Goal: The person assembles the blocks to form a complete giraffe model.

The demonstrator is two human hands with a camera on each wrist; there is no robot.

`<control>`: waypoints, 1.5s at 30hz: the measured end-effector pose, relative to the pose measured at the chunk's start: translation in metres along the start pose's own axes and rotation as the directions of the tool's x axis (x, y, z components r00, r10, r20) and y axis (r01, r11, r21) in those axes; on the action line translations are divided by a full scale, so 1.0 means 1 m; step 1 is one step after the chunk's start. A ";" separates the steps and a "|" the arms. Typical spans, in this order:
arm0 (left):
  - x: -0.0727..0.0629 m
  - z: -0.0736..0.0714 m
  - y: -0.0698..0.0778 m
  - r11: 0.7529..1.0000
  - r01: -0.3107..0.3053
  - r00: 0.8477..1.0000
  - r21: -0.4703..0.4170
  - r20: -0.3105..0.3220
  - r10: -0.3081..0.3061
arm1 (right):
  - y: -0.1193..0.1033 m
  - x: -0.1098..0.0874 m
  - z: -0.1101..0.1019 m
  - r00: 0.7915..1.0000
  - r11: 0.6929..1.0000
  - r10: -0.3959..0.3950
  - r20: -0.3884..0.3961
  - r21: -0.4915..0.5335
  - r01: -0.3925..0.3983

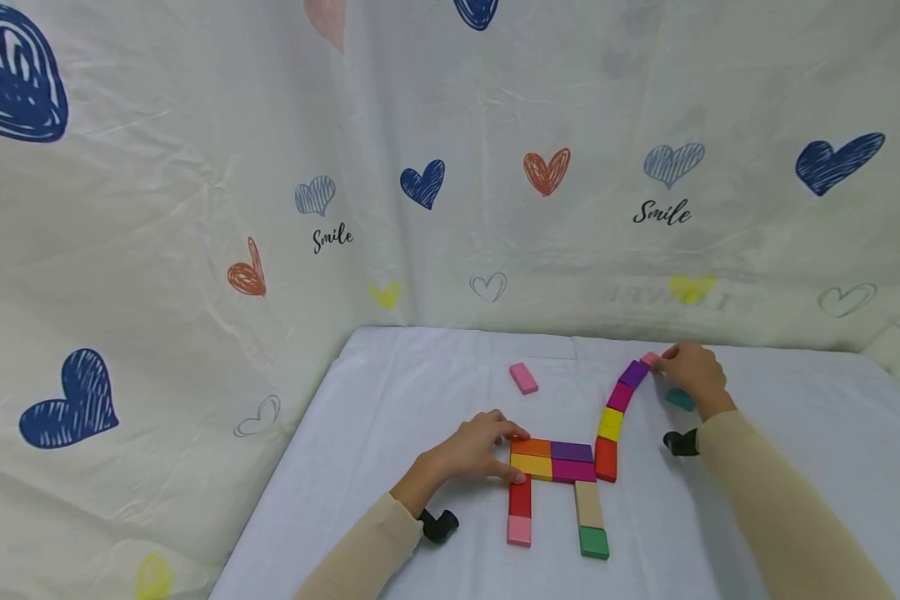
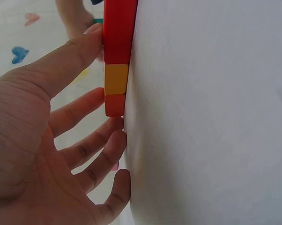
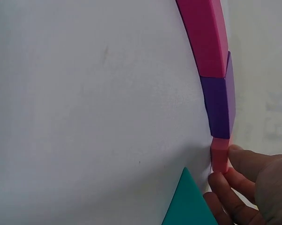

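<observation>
My right hand (image 1: 693,373) pinches a small pink block (image 3: 220,154) at the top end of a curved line of blocks. Below it in that line come a purple block (image 1: 633,373), a magenta one (image 1: 619,397), a yellow one (image 1: 610,424) and a red one (image 1: 606,460). My left hand (image 1: 474,450) rests loosely at the left end of a flat rectangle of blocks, thumb and forefinger touching its edges beside the orange block (image 1: 531,447) and the yellow-orange block (image 1: 532,467). In the left wrist view the other fingers are spread by the cloth.
A teal triangular block (image 3: 190,201) lies close to my right hand. One loose pink block (image 1: 523,378) sits farther back. Red (image 1: 521,497) and pink blocks, and beige (image 1: 588,504) and green (image 1: 594,542) ones, extend below the rectangle. A heart-patterned curtain (image 1: 450,250) hangs behind.
</observation>
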State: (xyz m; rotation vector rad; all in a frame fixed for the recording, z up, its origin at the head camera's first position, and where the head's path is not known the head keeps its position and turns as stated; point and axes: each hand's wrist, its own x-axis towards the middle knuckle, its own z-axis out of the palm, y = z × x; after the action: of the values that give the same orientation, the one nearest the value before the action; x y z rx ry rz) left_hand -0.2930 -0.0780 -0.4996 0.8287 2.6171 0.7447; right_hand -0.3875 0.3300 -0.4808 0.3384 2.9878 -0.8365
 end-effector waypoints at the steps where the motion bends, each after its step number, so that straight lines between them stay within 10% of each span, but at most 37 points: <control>1: 0.000 0.000 0.000 1.000 0.001 1.000 -0.001 0.001 -0.001 | -0.001 0.000 0.000 1.000 1.000 0.002 -0.002 -0.001 -0.002; 45: -0.002 0.000 0.002 1.000 -0.003 1.000 0.011 -0.014 0.003 | 0.015 -0.016 -0.015 0.994 0.993 -0.090 -0.060 0.073 0.095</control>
State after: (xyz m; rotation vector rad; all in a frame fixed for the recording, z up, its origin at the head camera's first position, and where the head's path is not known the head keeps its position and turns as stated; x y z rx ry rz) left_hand -0.2903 -0.0776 -0.4980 0.8334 2.6350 0.7400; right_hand -0.3677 0.3473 -0.4747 0.2306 3.0509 -0.9671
